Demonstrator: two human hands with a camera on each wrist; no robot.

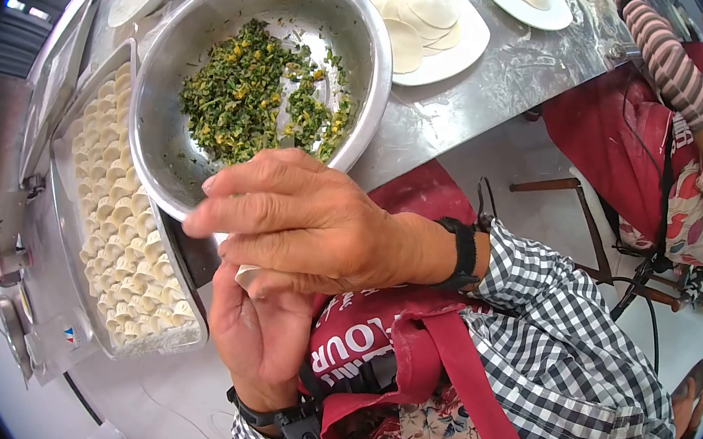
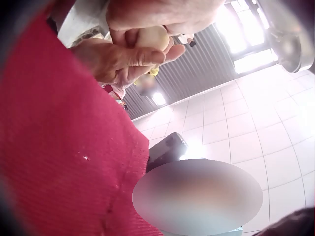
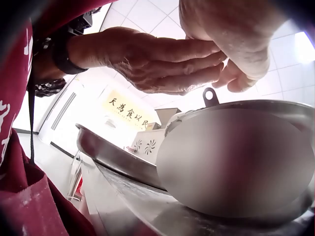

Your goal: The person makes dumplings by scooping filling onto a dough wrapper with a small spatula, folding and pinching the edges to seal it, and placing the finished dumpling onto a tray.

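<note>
Near the bowl (image 1: 162,82) of greens (image 1: 240,87), dough (image 2: 153,37) is pinched by left hand (image 1: 267,336) and right hand (image 1: 308,219), fingers half closed, perhaps to seal it.

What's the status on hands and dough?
Left hand and right hand: together, holding dough. Dough: pale, mostly hidden by right hand in head view. Nothing else visibly in the way.
</note>
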